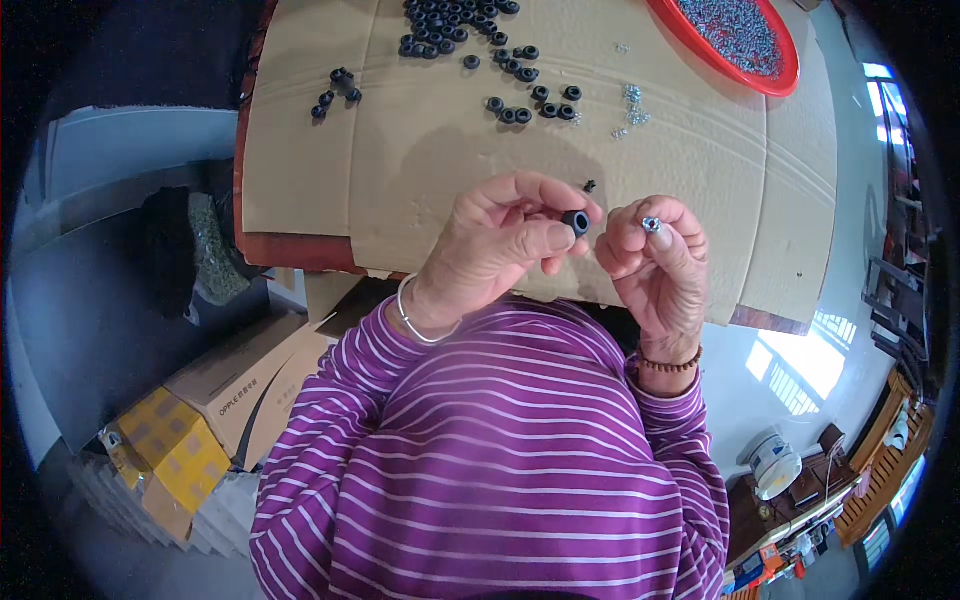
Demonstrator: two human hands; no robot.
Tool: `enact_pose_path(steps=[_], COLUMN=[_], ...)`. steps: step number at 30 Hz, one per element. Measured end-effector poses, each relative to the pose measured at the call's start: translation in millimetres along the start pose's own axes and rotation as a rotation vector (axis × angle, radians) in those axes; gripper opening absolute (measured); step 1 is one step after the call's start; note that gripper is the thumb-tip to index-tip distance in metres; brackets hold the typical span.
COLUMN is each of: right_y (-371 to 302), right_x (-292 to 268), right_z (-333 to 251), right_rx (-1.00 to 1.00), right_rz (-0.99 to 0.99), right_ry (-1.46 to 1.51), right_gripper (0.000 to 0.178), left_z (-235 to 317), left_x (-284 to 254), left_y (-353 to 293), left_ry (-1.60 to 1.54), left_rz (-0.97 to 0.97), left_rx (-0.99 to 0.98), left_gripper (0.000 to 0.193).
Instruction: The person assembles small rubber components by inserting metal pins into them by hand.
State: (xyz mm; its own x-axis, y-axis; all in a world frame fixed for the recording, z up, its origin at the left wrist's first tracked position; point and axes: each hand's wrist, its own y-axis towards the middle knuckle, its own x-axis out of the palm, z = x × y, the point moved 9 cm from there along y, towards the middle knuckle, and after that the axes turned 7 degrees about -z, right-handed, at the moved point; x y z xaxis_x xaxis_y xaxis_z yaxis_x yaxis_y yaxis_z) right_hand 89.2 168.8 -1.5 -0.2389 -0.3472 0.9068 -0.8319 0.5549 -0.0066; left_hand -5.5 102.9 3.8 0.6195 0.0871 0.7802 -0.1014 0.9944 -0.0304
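Observation:
Between the thumb and fingers of my left hand [505, 228] is a small black ring-shaped part [576, 222], its hole turned toward me. My right hand [658, 255], just beside it, pinches a tiny shiny metal piece [651, 225] between thumb and fingertips. The two parts are apart, above the near side of a cardboard-covered table [420, 160]. A small dark piece [589, 186] lies on the cardboard just beyond my hands. Farther off, a pile of black rings [440, 28] spreads toward the middle, with a few more rings [520, 115] closer in.
A red tray [790, 78] full of small metal pieces stands at the far right. Loose metal bits [633, 105] lie left of it. Several black rings [325, 98] sit at the left. Cardboard boxes [240, 385] stand on the lower left, a cluttered bench [790, 510] at the lower right.

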Motion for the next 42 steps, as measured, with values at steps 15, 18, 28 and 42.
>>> enact_pose_path(steps=[15, 18, 28, 42], right_y=[-1, -2, -4, 0], right_x=[-2, 0, 38, 5], right_z=[2, -6, -29, -15], right_rx=[0.015, -0.045, -0.391, -0.053], right_rz=[0.127, 0.191, -0.003, 0.234], right_ry=[-0.158, -0.412, -1.208, -0.887], right_gripper=[0.015, 0.015, 0.017, 0.013], left_z=[-1, 3, -6, -8], left_x=[-6, -12, -7, -14], left_y=[3, 5, 6, 8], left_ry=[0.093, 0.237, 0.178, 0.259], left_rz=[0.074, 0.151, 0.116, 0.218], left_rx=[-0.033, 0.002, -0.150, -0.055], left_gripper=[0.022, 0.021, 0.015, 0.016])
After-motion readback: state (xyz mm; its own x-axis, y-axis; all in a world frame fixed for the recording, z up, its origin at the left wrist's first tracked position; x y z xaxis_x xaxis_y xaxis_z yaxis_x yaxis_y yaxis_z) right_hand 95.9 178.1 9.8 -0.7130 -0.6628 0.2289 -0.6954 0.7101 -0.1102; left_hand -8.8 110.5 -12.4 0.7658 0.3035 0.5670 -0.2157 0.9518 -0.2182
